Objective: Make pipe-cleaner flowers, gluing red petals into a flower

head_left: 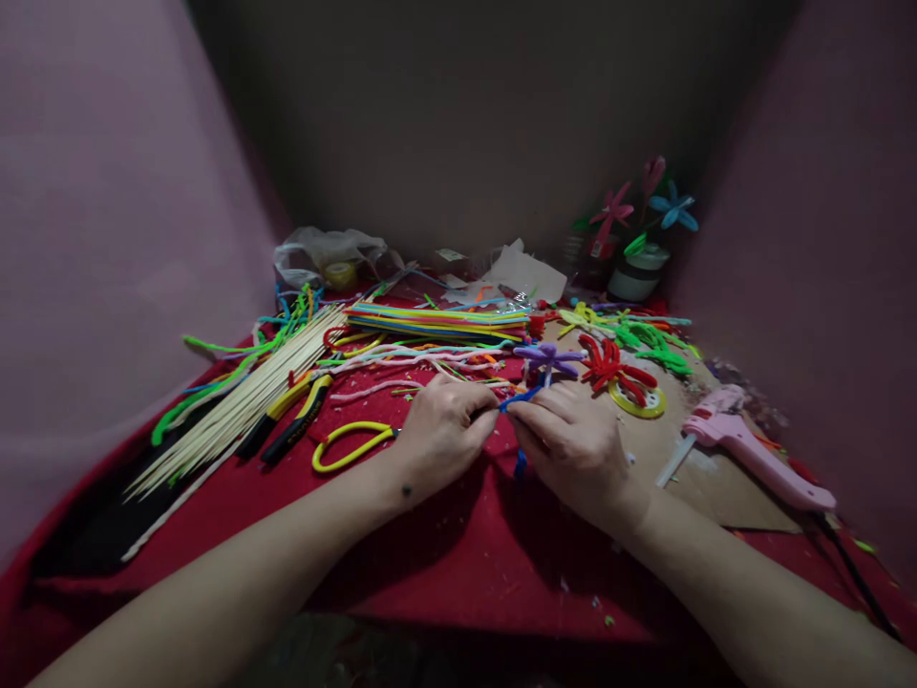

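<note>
Both hands meet near the middle of the red cloth. My left hand (pixel 448 425) is closed in a pinch at the left end of a blue pipe cleaner (pixel 522 399). Close beside it, my right hand (pixel 573 440) pinches the same blue piece, part of which hangs below the fingers. Just beyond the right hand stands a purple pipe-cleaner flower (pixel 550 357); whether its stem is held cannot be made out. A red looped bundle (pixel 617 368) lies to the right on a yellow disc (pixel 639 398).
Pliers (pixel 295 416), yellow-handled scissors (pixel 352 447) and bamboo sticks (pixel 244 401) lie left. Coloured pipe cleaners (pixel 437 325) lie behind the hands. A pink glue gun (pixel 759 449) rests on cardboard (pixel 723 492) at right, below potted flowers (pixel 637 272).
</note>
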Demonstrator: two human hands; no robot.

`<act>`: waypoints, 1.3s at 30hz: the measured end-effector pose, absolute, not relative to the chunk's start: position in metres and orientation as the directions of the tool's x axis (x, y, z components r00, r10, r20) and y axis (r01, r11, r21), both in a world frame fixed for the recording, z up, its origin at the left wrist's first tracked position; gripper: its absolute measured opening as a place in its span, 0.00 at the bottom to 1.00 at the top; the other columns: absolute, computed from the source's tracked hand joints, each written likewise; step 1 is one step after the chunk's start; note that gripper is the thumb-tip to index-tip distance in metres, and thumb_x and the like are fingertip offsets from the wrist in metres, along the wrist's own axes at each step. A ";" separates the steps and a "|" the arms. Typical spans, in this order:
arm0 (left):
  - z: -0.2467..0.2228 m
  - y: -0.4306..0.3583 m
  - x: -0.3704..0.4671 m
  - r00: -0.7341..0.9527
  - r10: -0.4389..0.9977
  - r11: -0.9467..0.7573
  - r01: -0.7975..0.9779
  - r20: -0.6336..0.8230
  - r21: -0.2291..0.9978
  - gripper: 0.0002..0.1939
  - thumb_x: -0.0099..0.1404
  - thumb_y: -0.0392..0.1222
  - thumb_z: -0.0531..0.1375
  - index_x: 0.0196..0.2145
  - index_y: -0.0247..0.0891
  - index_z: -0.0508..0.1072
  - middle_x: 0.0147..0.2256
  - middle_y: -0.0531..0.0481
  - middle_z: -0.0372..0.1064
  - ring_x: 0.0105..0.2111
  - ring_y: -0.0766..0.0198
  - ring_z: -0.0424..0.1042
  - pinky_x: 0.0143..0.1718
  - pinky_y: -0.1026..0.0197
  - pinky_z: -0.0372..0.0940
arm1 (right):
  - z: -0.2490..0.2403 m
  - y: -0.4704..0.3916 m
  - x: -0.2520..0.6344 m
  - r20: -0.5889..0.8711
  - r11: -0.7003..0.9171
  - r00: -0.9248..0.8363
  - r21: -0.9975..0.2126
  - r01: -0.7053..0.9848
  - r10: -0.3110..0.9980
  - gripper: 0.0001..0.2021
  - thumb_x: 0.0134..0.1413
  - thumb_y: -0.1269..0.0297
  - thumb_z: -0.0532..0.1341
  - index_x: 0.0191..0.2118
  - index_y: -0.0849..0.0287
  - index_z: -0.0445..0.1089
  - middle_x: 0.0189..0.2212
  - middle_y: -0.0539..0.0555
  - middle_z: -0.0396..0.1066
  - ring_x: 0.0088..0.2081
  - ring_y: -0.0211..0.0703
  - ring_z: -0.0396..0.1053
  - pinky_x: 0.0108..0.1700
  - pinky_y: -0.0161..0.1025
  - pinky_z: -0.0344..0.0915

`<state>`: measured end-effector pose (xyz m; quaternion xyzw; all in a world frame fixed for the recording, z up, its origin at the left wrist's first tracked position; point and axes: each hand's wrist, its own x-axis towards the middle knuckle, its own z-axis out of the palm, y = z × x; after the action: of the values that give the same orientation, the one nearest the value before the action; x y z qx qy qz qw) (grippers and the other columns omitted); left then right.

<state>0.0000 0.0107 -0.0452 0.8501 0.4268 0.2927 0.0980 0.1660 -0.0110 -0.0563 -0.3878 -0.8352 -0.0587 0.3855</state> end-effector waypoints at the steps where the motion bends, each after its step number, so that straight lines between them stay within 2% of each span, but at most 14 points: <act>1: -0.046 0.011 -0.001 0.514 0.740 -0.661 0.672 0.433 0.333 0.09 0.58 0.34 0.54 0.23 0.36 0.70 0.23 0.52 0.69 0.25 0.67 0.64 0.34 0.62 0.57 | -0.054 -0.010 0.167 0.675 0.693 -0.434 -0.160 0.703 0.597 0.10 0.54 0.70 0.54 0.29 0.60 0.73 0.24 0.56 0.70 0.29 0.42 0.62 0.33 0.39 0.56; 3: -0.047 0.013 -0.002 0.622 0.643 -0.748 0.635 0.448 0.193 0.09 0.59 0.33 0.52 0.23 0.35 0.69 0.23 0.51 0.68 0.25 0.66 0.63 0.35 0.60 0.56 | -0.049 -0.006 0.169 0.641 0.685 -0.421 -0.231 0.691 0.641 0.09 0.53 0.70 0.56 0.28 0.60 0.73 0.26 0.56 0.71 0.32 0.44 0.62 0.36 0.41 0.56; 5: -0.045 0.013 -0.004 0.715 0.546 -0.824 0.551 0.436 0.127 0.09 0.59 0.32 0.51 0.25 0.35 0.69 0.24 0.50 0.67 0.26 0.66 0.63 0.37 0.59 0.56 | -0.043 0.000 0.172 0.521 0.612 -0.346 -0.521 0.595 0.780 0.06 0.49 0.69 0.59 0.26 0.60 0.73 0.26 0.55 0.70 0.32 0.43 0.62 0.36 0.40 0.56; 7: -0.040 0.011 -0.005 0.780 0.468 -0.880 0.452 0.416 0.143 0.09 0.60 0.31 0.50 0.28 0.35 0.69 0.25 0.50 0.67 0.27 0.66 0.63 0.38 0.59 0.56 | -0.038 0.005 0.178 0.230 0.351 -0.330 -0.858 0.376 0.916 0.04 0.44 0.68 0.63 0.24 0.61 0.72 0.21 0.51 0.67 0.27 0.38 0.62 0.31 0.37 0.57; 9: -0.034 0.008 -0.005 0.810 0.424 -0.905 0.362 0.406 0.222 0.10 0.61 0.32 0.49 0.28 0.35 0.69 0.25 0.50 0.67 0.28 0.67 0.64 0.39 0.60 0.56 | -0.036 0.009 0.184 -0.083 -0.023 -0.399 -0.988 0.152 0.913 0.05 0.39 0.67 0.65 0.22 0.62 0.71 0.17 0.48 0.65 0.20 0.33 0.58 0.25 0.33 0.54; 13: -0.024 -0.002 -0.003 0.738 0.493 -0.839 0.263 0.461 0.476 0.08 0.61 0.33 0.52 0.28 0.36 0.70 0.26 0.49 0.68 0.29 0.67 0.65 0.38 0.61 0.59 | -0.039 0.010 0.186 -0.287 -0.421 -0.530 -0.894 -0.150 0.798 0.05 0.35 0.69 0.66 0.23 0.63 0.69 0.15 0.47 0.64 0.15 0.30 0.56 0.19 0.31 0.50; 20: -0.030 -0.002 0.000 0.362 0.828 -0.546 0.350 0.427 0.761 0.06 0.58 0.35 0.56 0.28 0.35 0.72 0.25 0.52 0.70 0.26 0.68 0.68 0.31 0.65 0.63 | -0.056 0.000 0.157 -0.226 -0.382 -0.331 -0.742 -0.551 0.916 0.06 0.32 0.70 0.65 0.20 0.62 0.66 0.12 0.46 0.61 0.15 0.27 0.54 0.18 0.27 0.49; 23: -0.035 0.002 0.002 0.269 0.857 -0.514 0.403 0.439 0.757 0.06 0.58 0.35 0.55 0.28 0.36 0.72 0.25 0.54 0.70 0.25 0.69 0.68 0.29 0.66 0.62 | -0.057 -0.006 0.152 -0.134 -0.183 -0.140 -0.877 -0.445 0.981 0.05 0.37 0.67 0.65 0.24 0.60 0.69 0.15 0.46 0.64 0.16 0.30 0.56 0.18 0.29 0.49; 26: -0.039 0.005 0.004 0.275 0.810 -0.579 0.513 0.518 0.633 0.06 0.58 0.34 0.55 0.26 0.36 0.71 0.24 0.54 0.70 0.25 0.69 0.67 0.30 0.65 0.60 | -0.058 -0.013 0.155 0.185 0.185 0.019 -0.983 -0.008 0.983 0.05 0.45 0.65 0.63 0.23 0.59 0.70 0.18 0.49 0.67 0.20 0.34 0.60 0.22 0.33 0.55; 29: -0.044 0.008 0.004 0.376 0.732 -0.654 0.620 0.568 0.433 0.06 0.58 0.32 0.55 0.26 0.36 0.70 0.25 0.52 0.70 0.27 0.67 0.66 0.34 0.62 0.58 | -0.061 -0.017 0.160 0.598 0.562 -0.117 -0.645 0.517 0.793 0.07 0.51 0.69 0.58 0.26 0.60 0.72 0.22 0.53 0.69 0.25 0.39 0.63 0.31 0.37 0.58; 31: -0.046 0.009 0.003 0.491 0.657 -0.716 0.644 0.573 0.270 0.07 0.58 0.32 0.53 0.26 0.35 0.69 0.24 0.51 0.69 0.27 0.66 0.65 0.36 0.60 0.57 | -0.061 -0.016 0.164 0.702 0.653 -0.297 -0.309 0.691 0.647 0.09 0.53 0.71 0.56 0.27 0.60 0.72 0.21 0.54 0.68 0.26 0.40 0.62 0.32 0.38 0.57; 33: -0.045 0.011 0.001 0.592 0.589 -0.761 0.635 0.550 0.133 0.08 0.60 0.33 0.52 0.25 0.35 0.68 0.24 0.50 0.68 0.27 0.65 0.65 0.37 0.58 0.56 | -0.059 -0.014 0.167 0.718 0.649 -0.378 -0.133 0.749 0.584 0.10 0.53 0.72 0.55 0.26 0.60 0.72 0.21 0.54 0.67 0.27 0.41 0.61 0.32 0.38 0.56; 36: -0.040 0.015 -0.004 0.701 0.502 -0.824 0.566 0.506 0.032 0.10 0.61 0.33 0.50 0.25 0.36 0.68 0.26 0.49 0.68 0.29 0.65 0.65 0.38 0.58 0.55 | -0.051 -0.010 0.170 0.737 0.647 -0.307 -0.225 0.729 0.603 0.07 0.52 0.71 0.57 0.27 0.58 0.71 0.26 0.55 0.68 0.32 0.44 0.63 0.35 0.40 0.59; 39: -0.034 0.018 -0.010 0.788 0.393 -0.891 0.454 0.475 -0.017 0.12 0.62 0.31 0.48 0.26 0.36 0.68 0.27 0.50 0.69 0.29 0.66 0.65 0.40 0.58 0.55 | -0.043 -0.007 0.170 0.595 0.608 -0.246 -0.542 0.580 0.765 0.05 0.49 0.71 0.59 0.27 0.58 0.71 0.27 0.54 0.70 0.32 0.43 0.64 0.35 0.39 0.60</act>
<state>-0.0097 0.0185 -0.0345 0.9432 0.2245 0.2360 -0.0654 0.1705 -0.0066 -0.0425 -0.4298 -0.7822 0.1058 0.4385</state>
